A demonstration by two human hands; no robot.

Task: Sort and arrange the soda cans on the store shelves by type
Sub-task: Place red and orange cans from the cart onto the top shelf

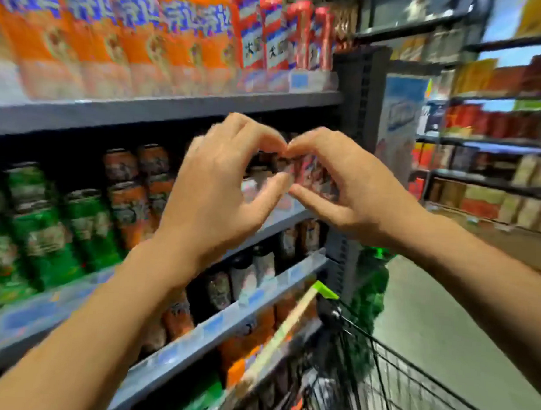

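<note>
My left hand [220,182] and my right hand [352,191] are raised in front of the middle shelf. Their curved fingertips meet at the top and the thumbs point toward each other below, forming a heart shape. Neither hand holds anything. Through the gap I see red and pink cans [309,172] on the shelf behind. Green cans [40,222] stand in rows at the left of that shelf, with orange-and-dark cans [130,190] beside them. Dark and pale cans [242,276] stand on the shelf below. The picture is blurred.
Large orange bottles [130,37] and red bottles [273,34] fill the top shelf. A black wire shopping cart [379,370] with a pale handle [286,332] stands at the lower right. Across the aisle, shelves [501,187] hold boxes.
</note>
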